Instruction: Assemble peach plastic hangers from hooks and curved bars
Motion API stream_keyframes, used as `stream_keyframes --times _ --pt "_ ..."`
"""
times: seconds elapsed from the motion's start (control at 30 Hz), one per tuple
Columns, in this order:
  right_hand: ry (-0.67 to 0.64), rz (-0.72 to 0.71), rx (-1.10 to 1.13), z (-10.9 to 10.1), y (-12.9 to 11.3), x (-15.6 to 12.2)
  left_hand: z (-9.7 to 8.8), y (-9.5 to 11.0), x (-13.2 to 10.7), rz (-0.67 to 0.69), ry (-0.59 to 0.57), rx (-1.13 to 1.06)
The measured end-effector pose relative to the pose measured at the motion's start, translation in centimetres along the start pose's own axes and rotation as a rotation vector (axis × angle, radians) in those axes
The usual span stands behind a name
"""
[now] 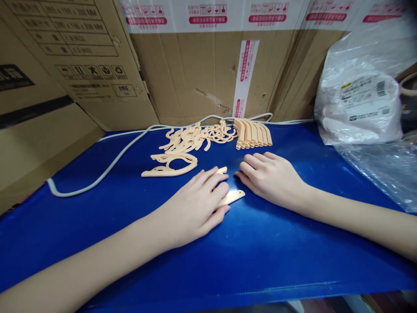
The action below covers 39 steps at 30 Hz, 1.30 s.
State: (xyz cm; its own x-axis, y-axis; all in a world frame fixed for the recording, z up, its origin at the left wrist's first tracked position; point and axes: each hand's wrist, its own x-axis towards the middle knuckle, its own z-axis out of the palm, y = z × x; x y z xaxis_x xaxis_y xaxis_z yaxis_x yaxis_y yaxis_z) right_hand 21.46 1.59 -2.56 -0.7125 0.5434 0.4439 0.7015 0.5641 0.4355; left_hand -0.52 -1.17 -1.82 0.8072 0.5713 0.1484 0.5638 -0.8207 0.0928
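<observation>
Under the curled fingers of my left hand (190, 206) are pale beige plastic folding-hanger arms (232, 198). Two ends of them stick out to the right, one with a small hole; the rest is covered by the hand. To the right, my right hand (275, 178) lies low over the table with its fingers curled in, and whatever they may hold is hidden. Left of the hands lies a folded beige hanger (163, 172). Behind it is a heap of curved hook pieces (189, 141). A neat row of several curved arms (254, 134) stands beyond my right hand.
The table (208, 269) has a glossy blue top. A white cable (114, 163) runs along its back and left side. Cardboard boxes (202, 74) wall off the back and left. Clear plastic bags with a white package (361, 108) sit at the right.
</observation>
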Motion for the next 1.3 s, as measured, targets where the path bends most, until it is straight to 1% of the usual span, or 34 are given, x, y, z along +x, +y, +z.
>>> stream_keyframes --times 0.27,0.37,0.43,0.5,0.57,0.7,0.8,0.9,1.1,1.3 --pt "-0.007 -0.025 0.050 0.31 0.25 -0.22 -0.11 0.08 0.26 0.013 0.007 0.009" --pt "0.026 -0.058 0.154 0.31 0.40 -0.11 -0.12 0.06 0.29 0.035 0.007 0.030" --pt "0.029 -0.093 0.217 0.34 0.49 -0.04 -0.13 0.03 0.27 0.040 -0.001 0.038" --pt "0.020 -0.098 0.242 0.36 0.53 -0.03 -0.15 0.01 0.25 0.039 -0.002 0.046" --pt "0.003 -0.057 0.213 0.32 0.50 -0.07 -0.19 0.01 0.23 0.038 0.001 0.053" --pt "-0.021 0.078 0.067 0.14 0.34 -0.13 -0.24 0.00 0.28 0.034 0.003 0.043" --pt "-0.053 0.121 0.045 0.13 0.29 -0.11 -0.24 0.00 0.30 0.032 0.006 0.032" --pt "-0.074 0.092 0.050 0.24 0.31 -0.06 -0.25 0.02 0.20 0.024 0.003 0.024" --pt "-0.037 -0.002 0.087 0.46 0.33 -0.05 -0.21 0.00 0.12 0.021 -0.003 0.028" --pt "-0.047 -0.013 0.148 0.70 0.33 -0.04 -0.14 -0.06 0.28 0.029 0.017 0.009"
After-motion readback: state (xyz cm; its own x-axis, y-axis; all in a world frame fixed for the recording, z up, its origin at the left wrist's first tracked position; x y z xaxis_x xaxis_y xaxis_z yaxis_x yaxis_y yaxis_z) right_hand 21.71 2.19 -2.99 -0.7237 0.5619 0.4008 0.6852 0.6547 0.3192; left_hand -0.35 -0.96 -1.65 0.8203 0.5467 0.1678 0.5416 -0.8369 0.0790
